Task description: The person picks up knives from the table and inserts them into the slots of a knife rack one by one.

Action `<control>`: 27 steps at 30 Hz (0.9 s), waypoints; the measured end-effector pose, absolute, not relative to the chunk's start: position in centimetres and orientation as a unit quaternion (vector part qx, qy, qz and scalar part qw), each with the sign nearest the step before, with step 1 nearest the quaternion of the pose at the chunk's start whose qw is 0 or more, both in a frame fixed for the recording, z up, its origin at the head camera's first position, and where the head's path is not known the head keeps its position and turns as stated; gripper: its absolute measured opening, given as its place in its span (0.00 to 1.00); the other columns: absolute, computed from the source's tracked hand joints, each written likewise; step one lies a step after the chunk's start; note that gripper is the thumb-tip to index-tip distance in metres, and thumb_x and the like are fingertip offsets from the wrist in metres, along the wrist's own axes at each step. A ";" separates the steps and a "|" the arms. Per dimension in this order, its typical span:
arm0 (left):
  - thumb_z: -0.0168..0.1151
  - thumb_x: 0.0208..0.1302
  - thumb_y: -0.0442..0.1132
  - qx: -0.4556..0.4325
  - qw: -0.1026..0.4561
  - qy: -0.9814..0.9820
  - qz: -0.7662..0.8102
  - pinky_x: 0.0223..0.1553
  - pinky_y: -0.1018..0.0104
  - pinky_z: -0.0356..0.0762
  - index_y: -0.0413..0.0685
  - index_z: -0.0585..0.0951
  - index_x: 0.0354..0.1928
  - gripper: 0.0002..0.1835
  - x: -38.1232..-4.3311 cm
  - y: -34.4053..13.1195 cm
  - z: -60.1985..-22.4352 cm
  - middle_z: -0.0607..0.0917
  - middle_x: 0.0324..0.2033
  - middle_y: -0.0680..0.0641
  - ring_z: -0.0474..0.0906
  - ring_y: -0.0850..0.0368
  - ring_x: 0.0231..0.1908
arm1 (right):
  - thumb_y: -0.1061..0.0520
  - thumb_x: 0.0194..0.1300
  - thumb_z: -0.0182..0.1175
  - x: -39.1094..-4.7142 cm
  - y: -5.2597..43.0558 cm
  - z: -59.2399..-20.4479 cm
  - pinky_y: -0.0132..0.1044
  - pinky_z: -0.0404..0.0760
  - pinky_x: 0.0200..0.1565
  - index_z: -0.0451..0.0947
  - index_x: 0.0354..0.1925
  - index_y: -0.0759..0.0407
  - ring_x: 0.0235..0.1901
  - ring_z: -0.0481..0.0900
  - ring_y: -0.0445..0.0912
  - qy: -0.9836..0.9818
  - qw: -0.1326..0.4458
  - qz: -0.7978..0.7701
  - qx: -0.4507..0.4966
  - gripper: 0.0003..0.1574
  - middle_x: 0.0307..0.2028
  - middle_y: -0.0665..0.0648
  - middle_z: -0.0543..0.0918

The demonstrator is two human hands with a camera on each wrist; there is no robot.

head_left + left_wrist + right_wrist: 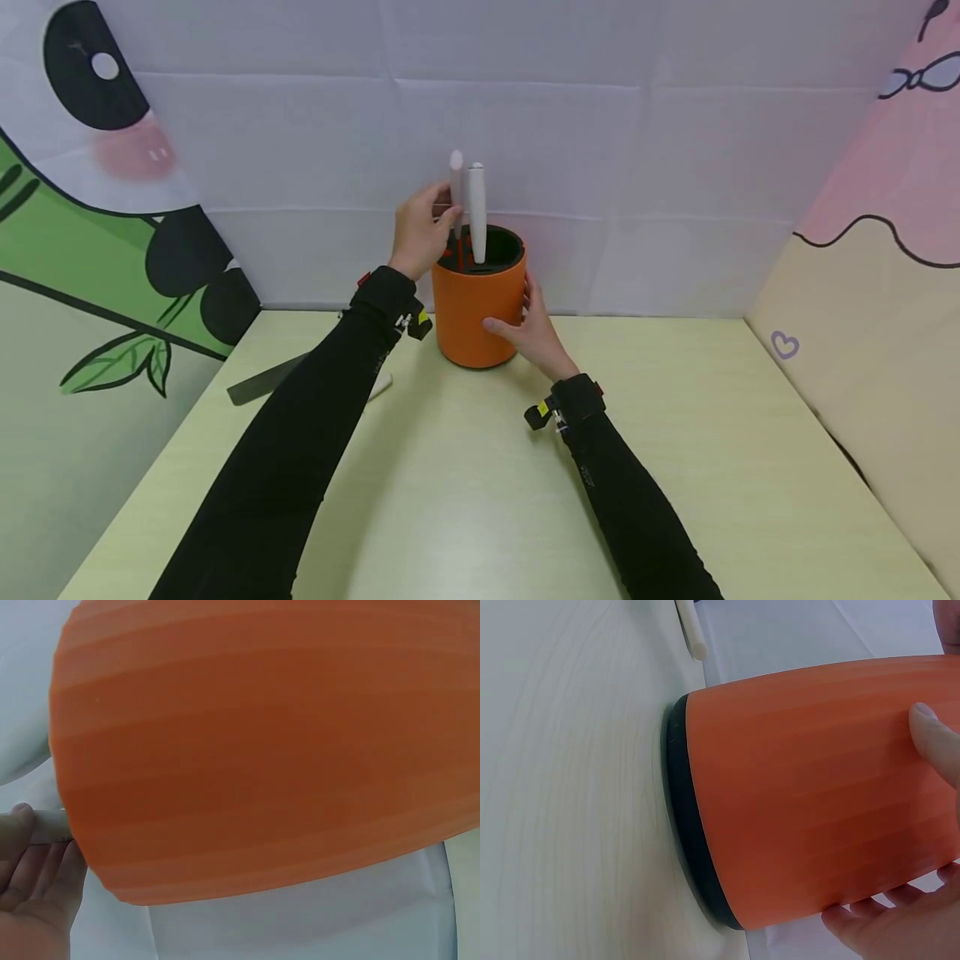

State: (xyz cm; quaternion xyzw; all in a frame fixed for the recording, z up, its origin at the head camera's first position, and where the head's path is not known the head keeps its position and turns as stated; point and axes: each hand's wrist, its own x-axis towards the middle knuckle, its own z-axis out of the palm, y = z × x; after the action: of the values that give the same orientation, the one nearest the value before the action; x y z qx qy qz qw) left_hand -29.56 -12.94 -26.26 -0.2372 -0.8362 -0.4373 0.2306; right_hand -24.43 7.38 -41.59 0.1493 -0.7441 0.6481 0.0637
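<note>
An orange knife holder [480,321] with a black slotted top and black base stands upright on the table near the back wall. My left hand [423,229] pinches the white handle of a knife [457,187] at the holder's left rim; the knife's lower part is hidden. Beside it a second white-handled knife [477,208] stands in the holder. My right hand [536,333] grips the holder's right side, thumb in front and fingers behind. In the right wrist view, the thumb [934,742] lies along the orange wall [810,795].
On the table [480,500] left of the holder lies another knife with a broad grey blade [262,383] and white handle [382,385], its middle covered by my left sleeve [300,417]. A pale printed cloth [525,150] hangs right behind the holder.
</note>
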 end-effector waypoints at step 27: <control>0.59 0.81 0.40 -0.201 0.207 -0.855 -0.432 0.59 0.53 0.85 0.41 0.77 0.72 0.22 -30.6 -12.7 -27.0 0.84 0.62 0.38 0.83 0.44 0.60 | 0.58 0.73 0.69 -22.3 7.1 -38.9 0.61 0.50 0.82 0.32 0.86 0.51 0.84 0.46 0.59 -0.739 0.036 0.658 0.141 0.66 0.86 0.59 0.42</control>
State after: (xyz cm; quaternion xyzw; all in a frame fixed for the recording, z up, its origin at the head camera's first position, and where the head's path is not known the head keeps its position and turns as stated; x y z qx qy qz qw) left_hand -30.64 -12.66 -27.01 -0.2009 -0.8547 -0.4318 0.2067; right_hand -22.25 7.06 -38.87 0.1410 -0.7389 0.6579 0.0364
